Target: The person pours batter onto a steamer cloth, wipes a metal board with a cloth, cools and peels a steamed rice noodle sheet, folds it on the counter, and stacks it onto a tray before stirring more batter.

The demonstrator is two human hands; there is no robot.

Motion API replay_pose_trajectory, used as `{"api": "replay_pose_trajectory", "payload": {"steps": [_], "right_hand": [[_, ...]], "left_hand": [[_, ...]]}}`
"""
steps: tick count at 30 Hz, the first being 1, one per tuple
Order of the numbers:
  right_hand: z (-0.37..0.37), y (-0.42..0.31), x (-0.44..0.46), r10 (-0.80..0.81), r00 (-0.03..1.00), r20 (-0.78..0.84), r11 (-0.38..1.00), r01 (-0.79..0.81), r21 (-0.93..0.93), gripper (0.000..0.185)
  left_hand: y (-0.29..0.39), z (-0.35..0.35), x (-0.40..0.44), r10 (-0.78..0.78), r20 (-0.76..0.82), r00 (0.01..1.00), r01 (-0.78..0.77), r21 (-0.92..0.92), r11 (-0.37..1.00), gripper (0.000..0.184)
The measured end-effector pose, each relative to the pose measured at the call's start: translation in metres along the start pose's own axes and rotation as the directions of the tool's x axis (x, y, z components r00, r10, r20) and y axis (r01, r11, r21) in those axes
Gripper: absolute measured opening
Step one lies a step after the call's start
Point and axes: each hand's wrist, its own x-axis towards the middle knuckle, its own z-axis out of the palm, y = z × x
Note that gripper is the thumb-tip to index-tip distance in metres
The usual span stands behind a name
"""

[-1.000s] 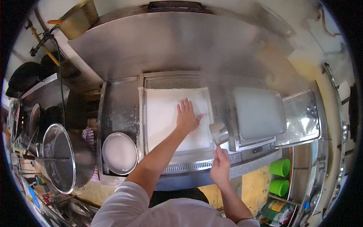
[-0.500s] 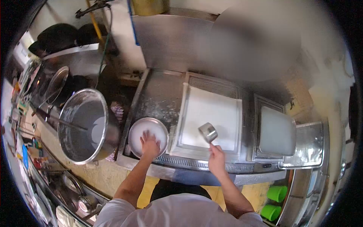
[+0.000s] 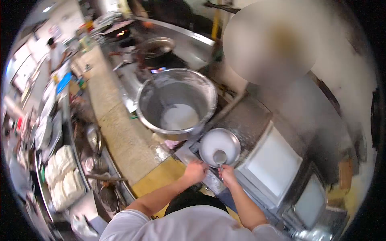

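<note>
My right hand [image 3: 228, 175] grips the handle of a metal ladle cup [image 3: 220, 157], which is over the near part of a round bowl [image 3: 207, 145] of white liquid. My left hand [image 3: 196, 172] is just outside the bowl's near rim, its fingers curled; whether anything is in them is too blurred to tell. To the right lies a white sheet [image 3: 273, 158] on a square steamer frame. Beyond the bowl stands a large metal pot [image 3: 147, 114] with white liquid at its bottom.
A covered tray [image 3: 310, 201] sits at the right. Steam hangs over the metal back panel. On the left, a long counter holds a tray of white bundles [image 3: 64, 176] and metalware. A person [image 3: 56, 54] stands far off at the upper left.
The view has swung left toward the large pot. My right hand has brought the ladle from over the sheet to the bowl. My left hand has moved off the sheet, into the bowl, then out.
</note>
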Motion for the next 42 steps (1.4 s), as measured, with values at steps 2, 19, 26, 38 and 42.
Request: {"api": "replay_pose_trajectory", "payload": {"steps": [2, 19, 26, 38, 42], "right_hand": [[0.000, 0.009, 0.004, -0.017, 1.000, 0.022, 0.999, 0.018, -0.039, 0.028], [0.132, -0.018, -0.181, -0.416, 0.294, 0.861, 0.156, 0.955, -0.251, 0.049], [0.251, -0.009, -0.251, -0.216, 0.071, 0.974, 0.102, 0.994, -0.050, 0.047], [0.517, 0.106, -0.479, 0.192, -0.313, 0.930, 0.127, 0.948, 0.293, 0.051], [0.593, 0.176, -0.522, 0.114, -0.463, 0.879, 0.068, 0.886, 0.458, 0.053]], "left_hand": [[0.003, 0.013, -0.018, -0.113, -0.002, 0.994, 0.113, -0.055, 0.992, 0.028], [0.068, -0.086, -0.247, -0.782, -0.236, 0.577, 0.613, -0.507, 0.606, 0.038], [0.053, -0.136, -0.362, -0.905, -0.343, 0.253, 0.593, -0.684, 0.424, 0.041], [-0.021, -0.195, -0.634, -0.844, -0.411, -0.343, 0.368, -0.886, 0.282, 0.046], [-0.034, -0.194, -0.695, -0.790, -0.402, -0.462, 0.368, -0.898, 0.242, 0.048]]}}
